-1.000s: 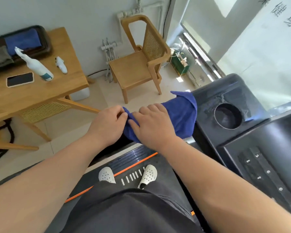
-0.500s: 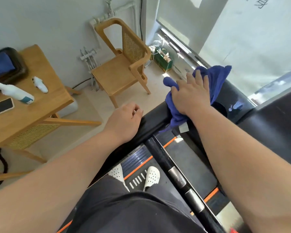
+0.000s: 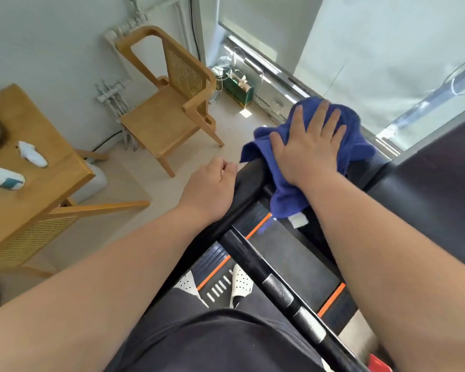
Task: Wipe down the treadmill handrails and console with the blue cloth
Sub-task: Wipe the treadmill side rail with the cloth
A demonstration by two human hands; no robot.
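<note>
Flat right hand, fingers spread, pressing blue cloth under its palm onto treadmill handrail, cloth draping below wrist, left hand just beside, fingers curled against rail, grip unclear

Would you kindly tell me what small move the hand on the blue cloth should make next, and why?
Probably slide the right hand, flat on the blue cloth, sideways onto the console: the cloth covers the handrail corner, and the dark console lies right beside it.
</note>
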